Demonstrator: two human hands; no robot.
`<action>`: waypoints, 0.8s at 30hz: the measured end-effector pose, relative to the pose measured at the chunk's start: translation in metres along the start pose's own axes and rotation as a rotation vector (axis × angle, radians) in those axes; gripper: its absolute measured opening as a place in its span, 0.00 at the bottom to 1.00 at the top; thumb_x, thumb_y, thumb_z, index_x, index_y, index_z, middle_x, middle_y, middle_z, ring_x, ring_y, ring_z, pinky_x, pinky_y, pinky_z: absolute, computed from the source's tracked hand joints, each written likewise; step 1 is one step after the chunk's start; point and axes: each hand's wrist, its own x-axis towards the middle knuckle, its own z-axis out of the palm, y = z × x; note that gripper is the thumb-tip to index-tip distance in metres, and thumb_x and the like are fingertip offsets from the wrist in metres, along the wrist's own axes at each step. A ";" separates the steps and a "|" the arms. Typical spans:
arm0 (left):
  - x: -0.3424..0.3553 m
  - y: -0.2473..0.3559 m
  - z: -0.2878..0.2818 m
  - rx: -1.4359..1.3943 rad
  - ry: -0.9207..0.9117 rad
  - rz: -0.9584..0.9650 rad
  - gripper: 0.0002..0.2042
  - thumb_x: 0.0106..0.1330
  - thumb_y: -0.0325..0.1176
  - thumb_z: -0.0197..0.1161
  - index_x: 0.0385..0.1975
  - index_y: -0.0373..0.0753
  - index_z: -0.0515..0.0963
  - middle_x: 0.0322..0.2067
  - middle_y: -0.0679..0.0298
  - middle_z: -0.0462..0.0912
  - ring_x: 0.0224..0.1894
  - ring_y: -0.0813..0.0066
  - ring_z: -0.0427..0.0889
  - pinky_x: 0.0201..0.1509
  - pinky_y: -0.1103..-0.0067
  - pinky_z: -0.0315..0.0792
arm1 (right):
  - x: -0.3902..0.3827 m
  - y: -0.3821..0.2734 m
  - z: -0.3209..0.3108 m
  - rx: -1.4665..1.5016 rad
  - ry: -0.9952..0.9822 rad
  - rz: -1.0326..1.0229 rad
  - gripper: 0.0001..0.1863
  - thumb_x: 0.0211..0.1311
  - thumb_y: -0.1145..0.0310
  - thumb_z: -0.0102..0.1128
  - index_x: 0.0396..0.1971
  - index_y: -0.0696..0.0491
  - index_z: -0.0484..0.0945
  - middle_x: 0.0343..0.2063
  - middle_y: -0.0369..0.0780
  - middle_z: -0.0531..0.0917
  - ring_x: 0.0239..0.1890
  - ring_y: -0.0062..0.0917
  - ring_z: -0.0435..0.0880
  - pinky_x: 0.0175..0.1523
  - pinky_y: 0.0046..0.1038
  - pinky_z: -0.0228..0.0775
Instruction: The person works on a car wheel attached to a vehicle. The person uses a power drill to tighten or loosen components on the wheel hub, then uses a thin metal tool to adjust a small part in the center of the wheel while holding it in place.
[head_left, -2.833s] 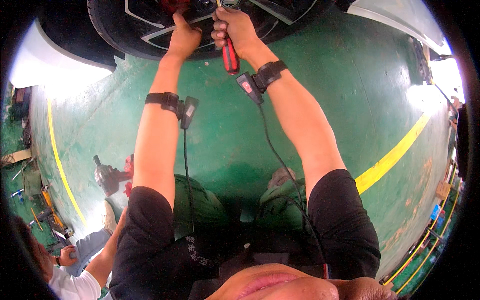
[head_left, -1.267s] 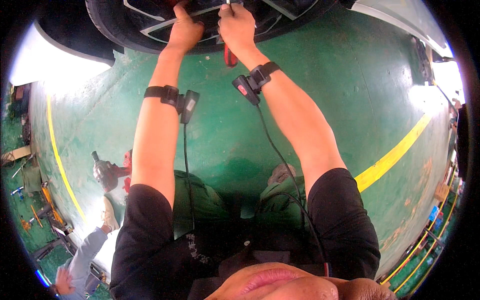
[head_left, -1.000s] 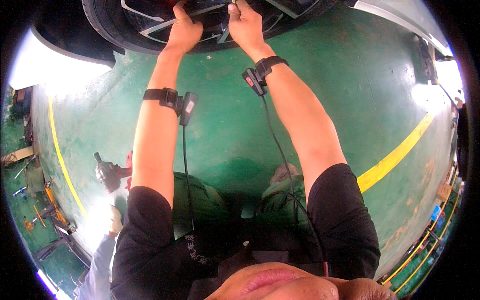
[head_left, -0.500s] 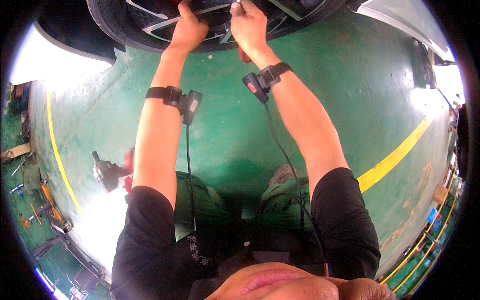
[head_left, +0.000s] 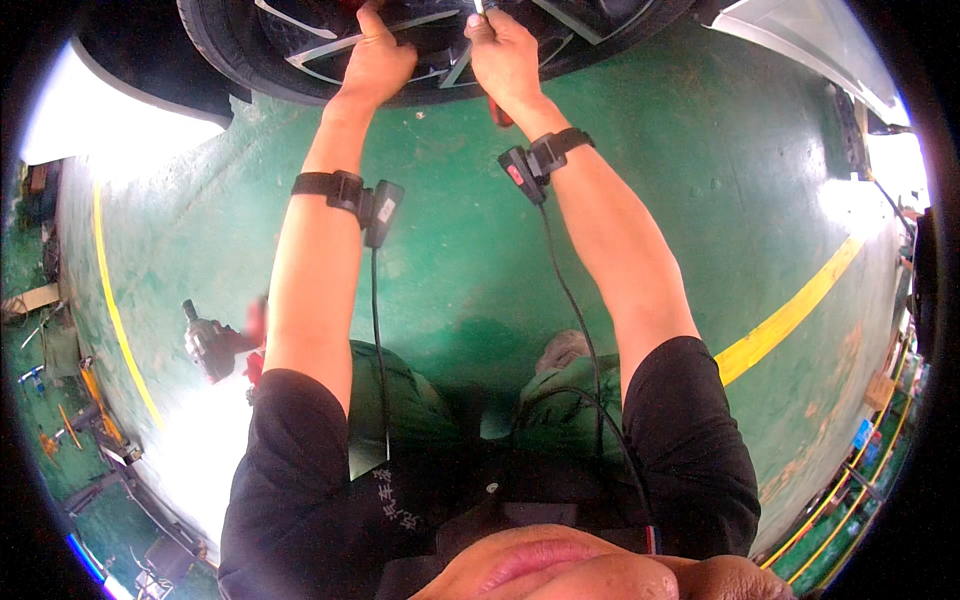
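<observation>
Both arms reach up to a car wheel [head_left: 420,90] with a dark tyre and silver-edged spokes, cut off by the upper edge. My right hand [head_left: 505,62] is closed on a shiny metal rod [head_left: 479,6], its thumb along it; the rod's far end is out of view. My left hand [head_left: 379,68] is at the spokes, fingers curled and thumb out to the side. What it grips is hidden. Below my right hand a red piece [head_left: 500,113] shows beneath the tyre; I cannot tell if it joins the rod.
A cordless impact wrench [head_left: 212,350] stands on the green floor [head_left: 460,220] beside my left forearm. White car panels [head_left: 130,110] flank the wheel. Cables run from the wrist-strapped devices [head_left: 383,213]. Yellow lines [head_left: 790,315] cross the floor; racks and tools [head_left: 95,410] line the sides.
My right hand has shifted slightly right and down, with more of the metal rod showing above it. The red piece has also moved a little right. My left hand stays in place.
</observation>
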 end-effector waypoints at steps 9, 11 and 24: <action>-0.007 0.019 -0.012 0.124 0.006 -0.132 0.39 0.62 0.35 0.57 0.70 0.41 0.42 0.43 0.31 0.81 0.49 0.30 0.80 0.56 0.52 0.73 | 0.004 -0.006 0.011 0.005 -0.051 0.095 0.18 0.73 0.61 0.53 0.30 0.61 0.80 0.18 0.37 0.78 0.18 0.22 0.75 0.24 0.30 0.66; -0.032 0.066 -0.028 0.171 0.029 -0.163 0.36 0.62 0.36 0.56 0.70 0.45 0.49 0.41 0.34 0.83 0.46 0.32 0.82 0.53 0.51 0.75 | 0.005 -0.014 0.003 0.078 -0.100 0.223 0.17 0.73 0.61 0.53 0.31 0.61 0.80 0.19 0.37 0.78 0.18 0.23 0.75 0.24 0.31 0.67; -0.030 0.138 -0.064 0.296 0.211 0.213 0.32 0.60 0.32 0.57 0.69 0.52 0.66 0.33 0.44 0.85 0.35 0.44 0.85 0.40 0.55 0.78 | 0.018 -0.021 -0.010 0.255 -0.272 0.367 0.11 0.61 0.70 0.53 0.32 0.63 0.81 0.23 0.46 0.81 0.23 0.35 0.80 0.29 0.38 0.70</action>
